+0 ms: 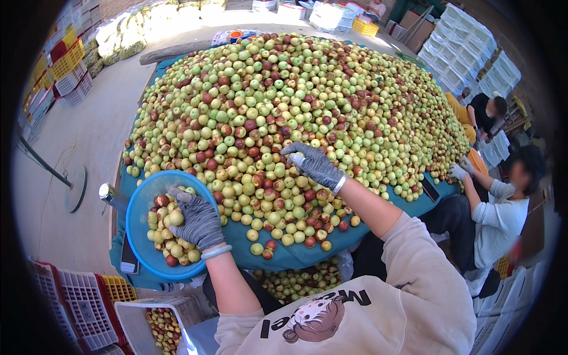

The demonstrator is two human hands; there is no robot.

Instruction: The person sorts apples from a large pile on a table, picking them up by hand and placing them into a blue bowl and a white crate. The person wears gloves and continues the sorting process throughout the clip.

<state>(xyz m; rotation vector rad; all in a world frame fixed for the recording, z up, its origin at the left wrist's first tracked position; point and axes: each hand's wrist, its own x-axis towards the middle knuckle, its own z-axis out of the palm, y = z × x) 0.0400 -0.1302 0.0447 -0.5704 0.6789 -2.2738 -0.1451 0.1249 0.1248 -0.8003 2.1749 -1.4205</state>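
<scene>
A large heap of green and red-brown jujube fruits (275, 106) covers a table spread with teal cloth (301, 257). My left hand (197, 217), in a grey knitted glove, is inside a blue plastic colander (133, 222) partly filled with jujubes, its fingers around one or more fruits there. My right hand (313, 164), gloved the same way, is over the near middle of the heap, with a pale green fruit showing between thumb and fingers. Loose jujubes (266, 248) lie along the near edge of the cloth.
A phone (128, 257) and a can (111, 195) are left of the colander. Crates (84, 306), one white crate (151, 306) holding jujubes, stand at lower left. Another person (501, 208) sits at right, gloved hands at the heap; a further person (483, 113) is beyond. Stacked crates (461, 49) rise behind.
</scene>
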